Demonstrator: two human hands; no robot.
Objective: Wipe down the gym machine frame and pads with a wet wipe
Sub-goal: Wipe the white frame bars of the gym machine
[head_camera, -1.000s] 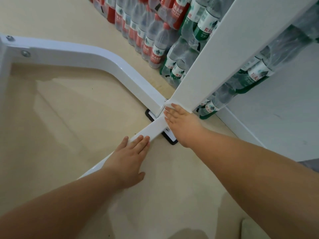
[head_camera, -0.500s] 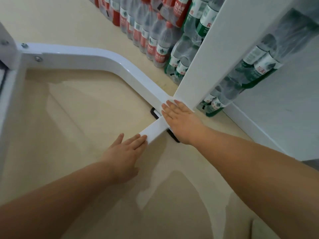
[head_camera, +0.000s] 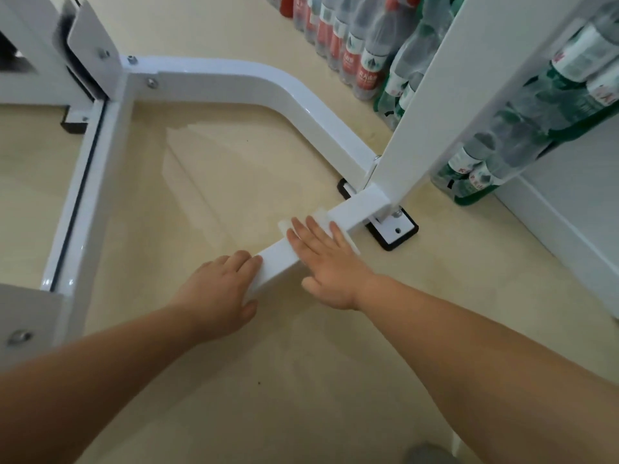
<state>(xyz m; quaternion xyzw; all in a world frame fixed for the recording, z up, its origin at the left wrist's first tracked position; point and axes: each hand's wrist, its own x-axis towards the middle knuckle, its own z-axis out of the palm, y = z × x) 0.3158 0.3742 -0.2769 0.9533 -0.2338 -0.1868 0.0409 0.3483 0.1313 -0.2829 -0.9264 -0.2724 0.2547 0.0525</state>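
The white gym machine frame lies low on the beige floor, with a slanted upright post rising at the right. A short white base bar runs from the post's foot toward me. My right hand lies flat on this bar, fingers straight, pressing a white wet wipe whose edges show past the fingertips. My left hand rests on the bar's near end, fingers loosely bent over it.
Packs of water bottles with red and green labels line the wall behind the post. A black-edged floor plate sits at the post's foot. A white wall and skirting run along the right. Another frame rail lies at left.
My right hand has slid with the wipe from the post's foot back along the base bar toward me. My left hand stays at the bar's near end. The view has shifted right.
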